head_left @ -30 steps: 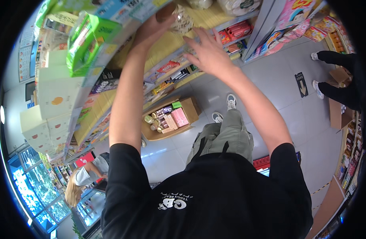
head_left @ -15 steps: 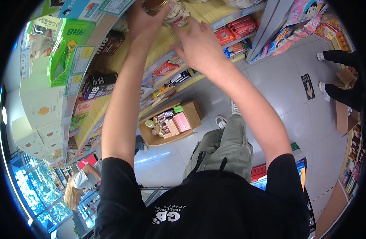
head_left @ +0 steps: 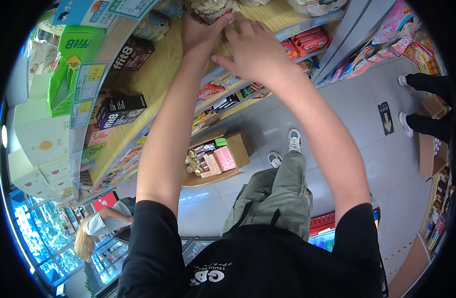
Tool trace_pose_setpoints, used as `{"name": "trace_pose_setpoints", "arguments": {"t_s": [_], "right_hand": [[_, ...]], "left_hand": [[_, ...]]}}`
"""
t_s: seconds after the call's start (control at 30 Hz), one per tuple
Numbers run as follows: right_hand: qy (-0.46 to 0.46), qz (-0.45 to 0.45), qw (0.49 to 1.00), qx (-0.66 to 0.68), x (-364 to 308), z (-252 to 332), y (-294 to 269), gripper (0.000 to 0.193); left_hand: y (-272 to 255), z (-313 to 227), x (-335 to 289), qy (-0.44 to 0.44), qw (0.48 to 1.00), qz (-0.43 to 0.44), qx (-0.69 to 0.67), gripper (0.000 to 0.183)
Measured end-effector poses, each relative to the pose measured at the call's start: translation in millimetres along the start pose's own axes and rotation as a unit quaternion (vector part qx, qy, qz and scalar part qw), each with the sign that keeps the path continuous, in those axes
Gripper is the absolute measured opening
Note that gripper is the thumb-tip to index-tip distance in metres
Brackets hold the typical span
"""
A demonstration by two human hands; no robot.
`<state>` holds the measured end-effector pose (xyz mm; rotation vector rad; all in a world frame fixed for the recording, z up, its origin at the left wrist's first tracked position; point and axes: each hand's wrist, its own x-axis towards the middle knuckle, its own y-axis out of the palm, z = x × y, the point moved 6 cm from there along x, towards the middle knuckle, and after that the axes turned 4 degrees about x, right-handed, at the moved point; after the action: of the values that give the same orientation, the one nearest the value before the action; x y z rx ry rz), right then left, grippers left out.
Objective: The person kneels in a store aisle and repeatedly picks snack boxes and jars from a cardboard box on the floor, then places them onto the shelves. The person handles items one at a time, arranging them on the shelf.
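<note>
At the top edge, my left hand (head_left: 200, 35) is closed around the near side of a cream-coloured container with a dark printed pattern (head_left: 214, 9) on the wooden shelf (head_left: 175, 49). Its upper part is cut off by the picture's edge. My right hand (head_left: 257, 49) reaches in from the right. Its fingers are stretched and apart, with the tips beside the container and my left thumb; I cannot tell whether they touch it. Similar pale printed packs (head_left: 153, 26) stand on the shelf to the left.
Dark boxes (head_left: 133, 53) and green packs (head_left: 76, 47) fill the shelving at left. Red packets (head_left: 312, 40) lie on a lower tier. A cardboard carton (head_left: 240, 149) with jars and boxes stands on the floor. One person (head_left: 101, 223) is lower left; another person's legs (head_left: 429, 104) show at right.
The gold lid in my left hand no longer shows. Both hands have shifted slightly right and down in view, and my left hand is now against the printed container.
</note>
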<state>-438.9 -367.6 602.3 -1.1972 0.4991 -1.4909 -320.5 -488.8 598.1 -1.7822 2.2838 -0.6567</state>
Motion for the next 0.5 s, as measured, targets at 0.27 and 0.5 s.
{"name": "trace_pose_setpoints", "arguments": {"t_s": [0.27, 0.5], "right_hand": [[0.012, 0.079, 0.997, -0.004, 27.6, -10.4, 4.0, 0.086], [0.039, 0.136, 0.99, 0.002, 36.0, -11.8, 5.9, 0.091]], "left_hand": [[3.7, -7.3, 21.4, 0.117, 0.993, -0.015, 0.009, 0.052], [-0.6, -19.8, 23.3, 0.123, 0.986, -0.086, 0.066, 0.051]]}}
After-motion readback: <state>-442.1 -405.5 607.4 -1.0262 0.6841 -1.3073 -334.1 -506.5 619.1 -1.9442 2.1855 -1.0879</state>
